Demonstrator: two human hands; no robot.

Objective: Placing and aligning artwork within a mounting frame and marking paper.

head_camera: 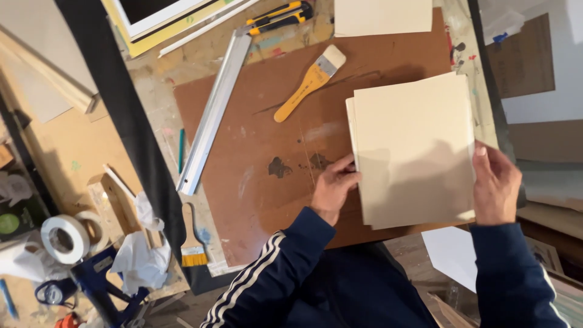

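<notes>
Bench: cluttered worktop, a brown board point(291, 121) lying flat across its middle.
Sheets: a stack of cream sheets point(413, 152) lies on the board at 3 o'clock, edges not quite flush; a lower sheet peeks out along the left side.
Left hand point(334, 188): at the stack's left edge, low down; fingers curled, thumb and fingertips pinched on that edge; wrist bent inward, sleeve coming up from 6 o'clock.
Right hand point(495, 185): at the right edge, fingers closed over the margin, thumb on top, forearm nearly vertical.
Brush point(310, 84): yellow handle, at 12 o'clock of the left hand, well apart from the stack.
Ruler point(214, 109): long metal, slanted along the board's left side at 10 o'clock.
Knife point(279, 16): yellow-black, at the ruler's top end.
Tape point(64, 238): white roll at 8 o'clock.
Risk: uneven squeeze from either hand could fan the sheets further or crease a corner; dark stains point(279, 167) beside the left hand may mark a sheet that slides onto them.
</notes>
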